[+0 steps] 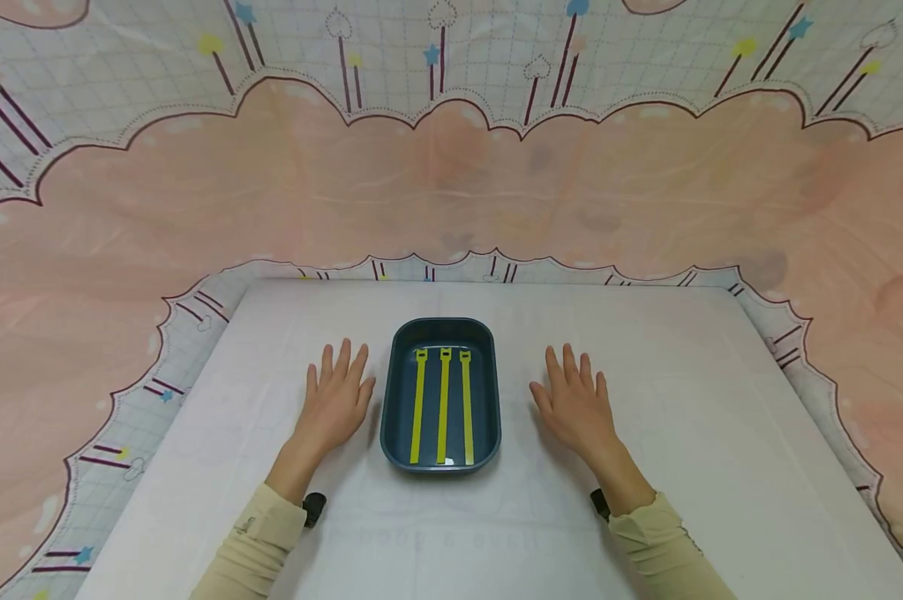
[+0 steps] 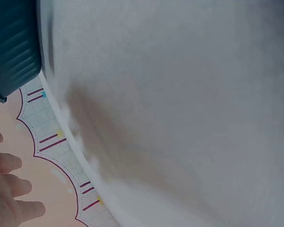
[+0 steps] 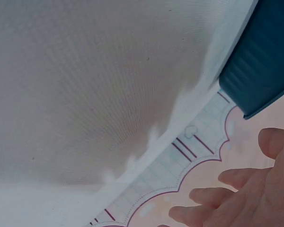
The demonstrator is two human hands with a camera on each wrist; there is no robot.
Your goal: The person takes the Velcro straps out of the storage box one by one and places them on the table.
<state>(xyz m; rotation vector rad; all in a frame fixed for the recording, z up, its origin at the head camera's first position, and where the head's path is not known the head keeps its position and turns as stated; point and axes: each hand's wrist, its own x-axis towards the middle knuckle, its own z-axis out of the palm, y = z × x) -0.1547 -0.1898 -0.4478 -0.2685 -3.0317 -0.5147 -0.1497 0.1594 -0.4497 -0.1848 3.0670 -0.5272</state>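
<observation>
A dark blue-green rectangular tray (image 1: pixel 440 472) with rounded corners stands in the middle of the white table. Three flat yellow straps (image 1: pixel 442 408), each with a slotted head at the far end, lie side by side lengthwise inside it. To the tray's left is my left hand (image 1: pixel 334 403), palm down with fingers straight and spread, holding nothing. My right hand (image 1: pixel 575 407) is held likewise on the tray's right side, apart from it. Each wrist view shows the tray's ribbed outer wall (image 2: pixel 14 47) and part of that hand, with its shadow on the white surface.
The white tabletop (image 1: pixel 721 467) spreads out on both sides of the tray. Around and behind it hangs a peach cloth (image 1: pixel 451 192) printed with scalloped edges, stars and candle-like lines. A dark wrist device (image 1: pixel 313 509) sits at the left sleeve cuff, another (image 1: pixel 599 503) at the right.
</observation>
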